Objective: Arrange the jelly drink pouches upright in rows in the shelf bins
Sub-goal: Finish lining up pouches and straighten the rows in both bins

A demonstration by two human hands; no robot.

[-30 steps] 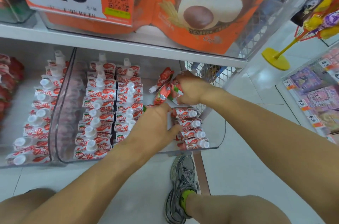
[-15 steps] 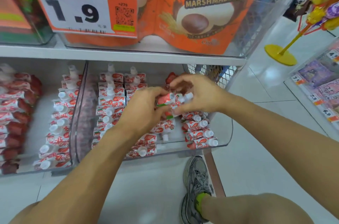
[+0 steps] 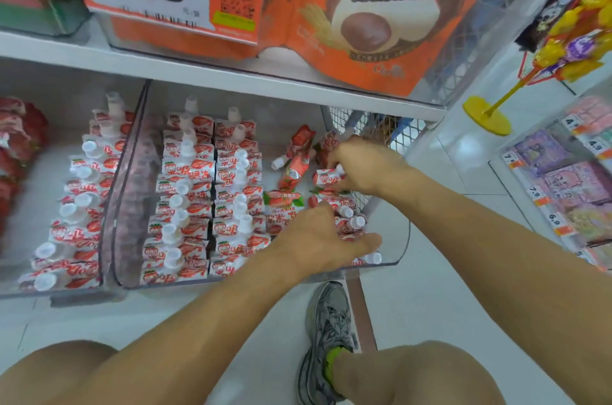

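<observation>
Clear shelf bin [image 3: 402, 239], lower shelf, right end: two upright pouch rows fill left side. Right hand [image 3: 362, 166] near bin's back right corner, fingers curled round jelly drink pouch [image 3: 326, 177]; white cap protrudes between fingers. Left hand [image 3: 323, 237] near front edge, fingers extended, pressing on leaning stack of pouches [image 3: 347, 222] along right wall; thumb points right. Loose pouches [image 3: 294, 157] lie flat between rows and right hand.
</observation>
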